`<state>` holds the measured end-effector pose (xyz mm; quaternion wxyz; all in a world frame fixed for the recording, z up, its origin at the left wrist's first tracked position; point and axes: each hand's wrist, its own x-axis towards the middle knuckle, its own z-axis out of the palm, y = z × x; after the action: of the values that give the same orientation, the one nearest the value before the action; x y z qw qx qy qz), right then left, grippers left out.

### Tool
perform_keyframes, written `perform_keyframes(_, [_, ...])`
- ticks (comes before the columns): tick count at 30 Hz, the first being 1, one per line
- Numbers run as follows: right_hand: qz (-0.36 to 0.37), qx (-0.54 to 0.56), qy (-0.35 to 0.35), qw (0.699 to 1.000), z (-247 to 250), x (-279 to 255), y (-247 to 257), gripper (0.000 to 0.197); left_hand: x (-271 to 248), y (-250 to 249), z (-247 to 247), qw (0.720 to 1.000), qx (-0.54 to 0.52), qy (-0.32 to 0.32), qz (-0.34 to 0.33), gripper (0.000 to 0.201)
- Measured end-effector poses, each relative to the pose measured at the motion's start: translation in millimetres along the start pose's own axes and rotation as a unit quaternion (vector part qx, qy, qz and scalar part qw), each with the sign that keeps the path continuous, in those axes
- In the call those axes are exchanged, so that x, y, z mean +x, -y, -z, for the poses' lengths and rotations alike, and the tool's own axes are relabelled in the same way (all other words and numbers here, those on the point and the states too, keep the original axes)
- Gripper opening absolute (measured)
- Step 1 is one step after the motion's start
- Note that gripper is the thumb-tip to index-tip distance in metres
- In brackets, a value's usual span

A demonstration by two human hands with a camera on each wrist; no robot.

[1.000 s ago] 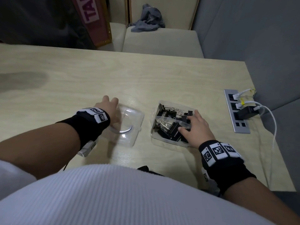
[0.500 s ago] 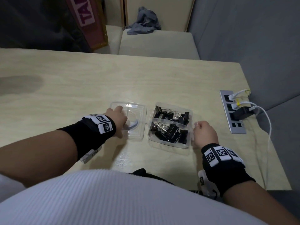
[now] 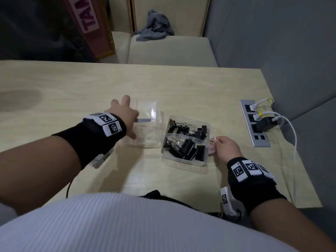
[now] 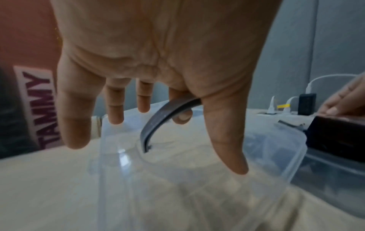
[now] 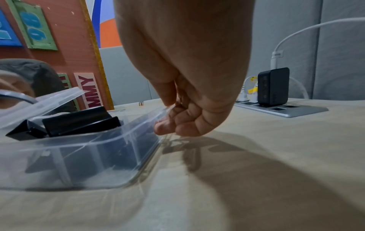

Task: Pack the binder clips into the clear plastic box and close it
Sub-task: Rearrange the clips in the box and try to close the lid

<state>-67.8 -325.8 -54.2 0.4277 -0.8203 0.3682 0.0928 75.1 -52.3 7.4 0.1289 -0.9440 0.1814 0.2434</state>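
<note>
The clear plastic box (image 3: 206, 161) sits open on the table with several black binder clips (image 3: 185, 142) inside; in the right wrist view the binder clips (image 5: 79, 120) rise slightly above the box's wall (image 5: 88, 156). Its hinged clear lid (image 3: 149, 124) is tilted up off the table on the box's left. My left hand (image 3: 127, 113) holds the lid's grey handle (image 4: 168, 115), index finger hooked round it. My right hand (image 3: 218, 144) pinches the clear tab (image 5: 164, 112) on the box's right rim.
A grey power strip (image 3: 254, 122) with a black adapter and white cables lies near the table's right edge. Behind the table is a beige bench with a grey cloth (image 3: 154, 26) and a red board with pink lettering (image 3: 91, 20).
The lid has come up from lying flat on the table, lifted by my left hand. My right hand left the clips and now pinches the box's right rim.
</note>
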Motion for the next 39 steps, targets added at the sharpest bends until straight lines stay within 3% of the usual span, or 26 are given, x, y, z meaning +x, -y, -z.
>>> perform_keyframes(6, [-0.005, 0.02, 0.014, 1.0, -1.8, 2.3, -2.3, 0.027, -8.5, -19.9, 32.5, 0.997, 0.06, -0.047, -0.032, 0.052])
perform_keyframes(10, [-0.005, 0.04, 0.026, 0.999, -2.9, 0.8, -1.8, 0.026, -14.9, -35.5, 42.5, 0.995, 0.037, -0.055, -0.078, 0.05])
perform_keyframes(20, [0.001, 0.069, 0.026, 0.997, -6.5, -2.5, -1.5, 0.023, -2.4, -102.8, 13.0, 0.98, -0.018, -0.044, -0.195, 0.05])
perform_keyframes(25, [-0.009, 0.107, 0.023, 0.994, -6.4, -7.1, -4.7, 0.029, 12.4, -108.9, 7.3, 0.98, -0.032, -0.022, -0.196, 0.053])
perform_keyframes(33, [0.006, 0.003, 0.019, 1.0, -6.5, -6.4, -0.7, 0.036, 11.7, -105.0, 1.1, 0.978, -0.028, -0.002, -0.207, 0.053])
perform_keyframes(36, [0.014, -0.048, -0.046, 0.998, -8.1, -8.9, 1.5, 0.035, 14.1, -92.5, 9.0, 0.98, -0.034, -0.03, -0.192, 0.051])
perform_keyframes(39, [0.115, -0.081, -0.145, 0.979, -9.4, -15.0, 3.1, 0.031, 18.0, -75.4, 18.5, 0.987, -0.052, -0.052, -0.146, 0.054])
